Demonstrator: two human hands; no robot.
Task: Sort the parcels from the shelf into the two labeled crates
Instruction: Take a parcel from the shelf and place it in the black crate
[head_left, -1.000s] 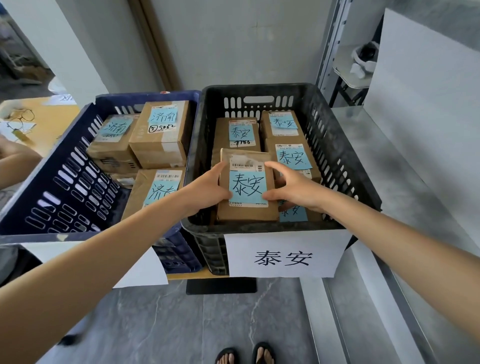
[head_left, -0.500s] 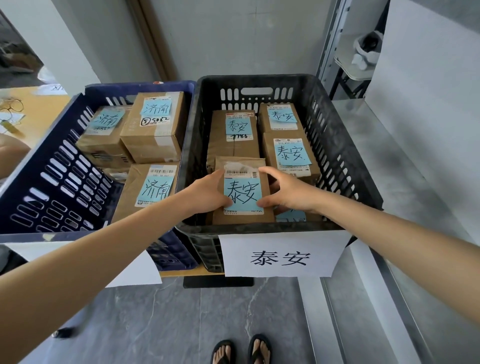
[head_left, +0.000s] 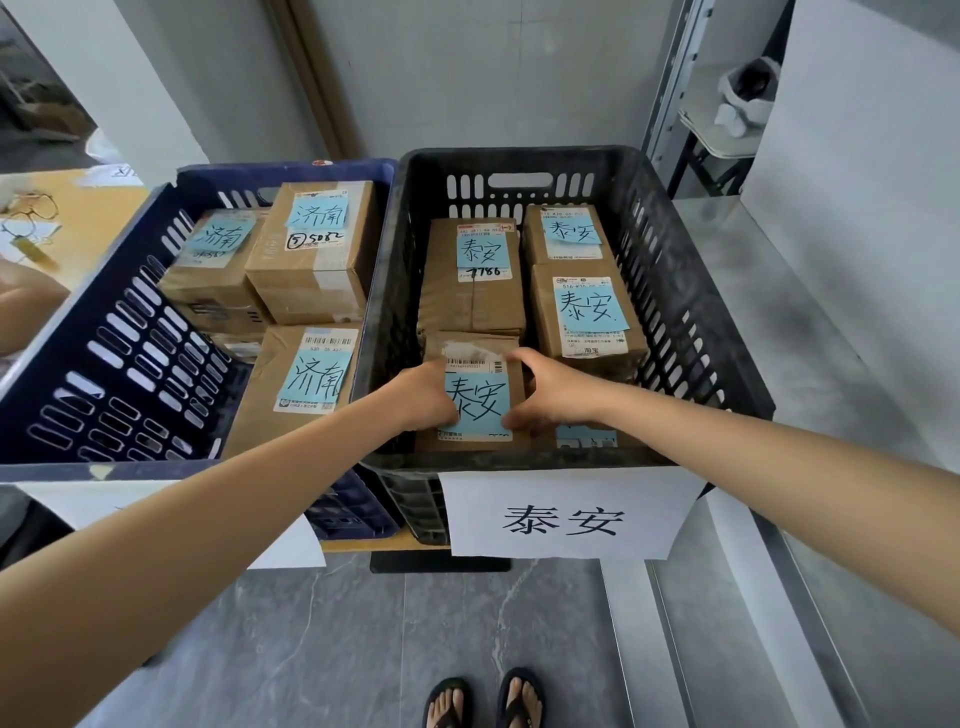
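Observation:
A brown parcel (head_left: 480, 400) with a blue 泰安 note lies at the near left inside the black crate (head_left: 691, 291). My left hand (head_left: 421, 392) grips its left edge, and my right hand (head_left: 553, 392) grips its right edge with the thumb on the note. Three other 泰安 parcels sit behind it, and another blue note (head_left: 587, 436) shows low on the right. The black crate's front carries a white 泰安 label (head_left: 563, 514). To the left, the blue crate (head_left: 104, 358) holds three 济南 parcels, among them the near parcel (head_left: 306, 384).
A grey metal shelf surface (head_left: 810, 332) runs along the right side, with a white board behind it. A wooden table (head_left: 78, 208) with glasses stands at the far left. My sandalled feet (head_left: 483, 701) stand on grey floor below the crates.
Both hands have lowered the held parcel deeper into the near left of the black crate. My view has shifted down and closer.

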